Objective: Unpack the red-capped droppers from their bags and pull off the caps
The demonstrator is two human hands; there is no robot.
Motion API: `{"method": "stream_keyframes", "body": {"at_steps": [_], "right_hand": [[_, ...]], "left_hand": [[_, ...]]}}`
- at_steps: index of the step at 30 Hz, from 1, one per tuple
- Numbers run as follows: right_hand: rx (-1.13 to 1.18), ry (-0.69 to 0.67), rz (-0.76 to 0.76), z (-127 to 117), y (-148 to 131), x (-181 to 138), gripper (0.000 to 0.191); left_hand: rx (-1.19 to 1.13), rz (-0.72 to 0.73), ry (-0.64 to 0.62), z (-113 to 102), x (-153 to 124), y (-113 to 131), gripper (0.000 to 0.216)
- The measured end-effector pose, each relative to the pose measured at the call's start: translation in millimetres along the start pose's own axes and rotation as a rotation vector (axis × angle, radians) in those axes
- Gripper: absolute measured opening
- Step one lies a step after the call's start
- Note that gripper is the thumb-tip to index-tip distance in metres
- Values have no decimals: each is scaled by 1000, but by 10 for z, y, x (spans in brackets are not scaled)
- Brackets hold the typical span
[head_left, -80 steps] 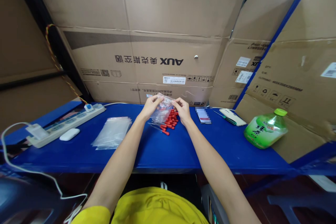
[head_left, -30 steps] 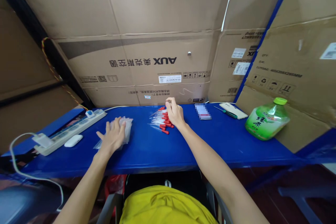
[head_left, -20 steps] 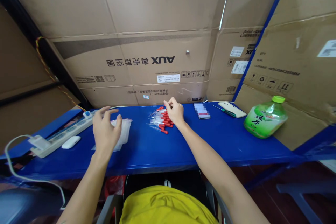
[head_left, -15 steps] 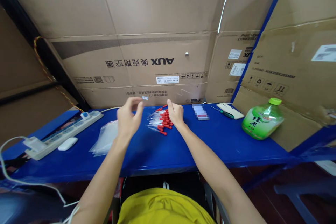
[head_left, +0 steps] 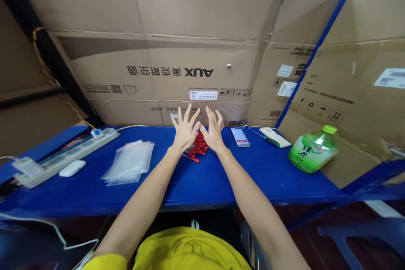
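My left hand (head_left: pixel 185 130) and my right hand (head_left: pixel 214 131) are raised side by side above the back of the blue table (head_left: pixel 221 177), fingers spread, thumbs nearly touching. Neither hand holds anything that I can see. Just under and between them lies a pile of small red-capped clear tubes (head_left: pixel 198 147), partly hidden by both hands. A stack of clear plastic bags (head_left: pixel 129 162) lies to the left of my left arm.
A white power strip (head_left: pixel 63 156) and a white earbud case (head_left: pixel 72 168) sit at the far left. Right of the hands are a phone (head_left: pixel 240 136), a screwdriver on a white case (head_left: pixel 274 137) and a green tea bottle (head_left: pixel 311 149). Cardboard boxes (head_left: pixel 190 50) wall the back.
My left hand left the stack of bags and swung right to join my right hand over the tubes. Both hands went from pinched to spread fingers.
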State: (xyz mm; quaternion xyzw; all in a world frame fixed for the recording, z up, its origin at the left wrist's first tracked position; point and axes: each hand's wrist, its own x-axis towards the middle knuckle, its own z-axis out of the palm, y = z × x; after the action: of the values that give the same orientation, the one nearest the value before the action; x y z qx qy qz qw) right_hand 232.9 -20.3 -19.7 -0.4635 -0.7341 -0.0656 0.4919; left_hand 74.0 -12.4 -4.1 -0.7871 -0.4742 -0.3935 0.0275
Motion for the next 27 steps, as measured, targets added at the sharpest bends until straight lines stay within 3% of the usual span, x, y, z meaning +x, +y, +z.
{"method": "stream_keyframes", "body": {"at_steps": [5,8,11,14,19,22,25,27], "right_hand": [[-7,-123,68,162,69,-54,69],[100,-81,54,160,95,-55,72],[177,5,1,87,85,-50,74],[234,75,24,9,41,-58,67],[122,107,144,-35,-13,-51,43],[125,135,135,-10,-17,-26,46],[315,154,152,47,-32,-21,43],[444,140,150,96,-52,-29,59]], "left_hand": [[-139,-56,-61,20,-44,-133,69],[-281,15,38,11,-53,-97,71],[-371,60,212,-49,-71,-41,63],[-388,-64,341,-117,-86,-19,47],[-512,-196,407,-120,-66,-7,36],[-684,-316,431,-49,-31,20,49],[-950,-450,401,18,6,37,67],[-1168,-509,312,34,21,31,70]]}}
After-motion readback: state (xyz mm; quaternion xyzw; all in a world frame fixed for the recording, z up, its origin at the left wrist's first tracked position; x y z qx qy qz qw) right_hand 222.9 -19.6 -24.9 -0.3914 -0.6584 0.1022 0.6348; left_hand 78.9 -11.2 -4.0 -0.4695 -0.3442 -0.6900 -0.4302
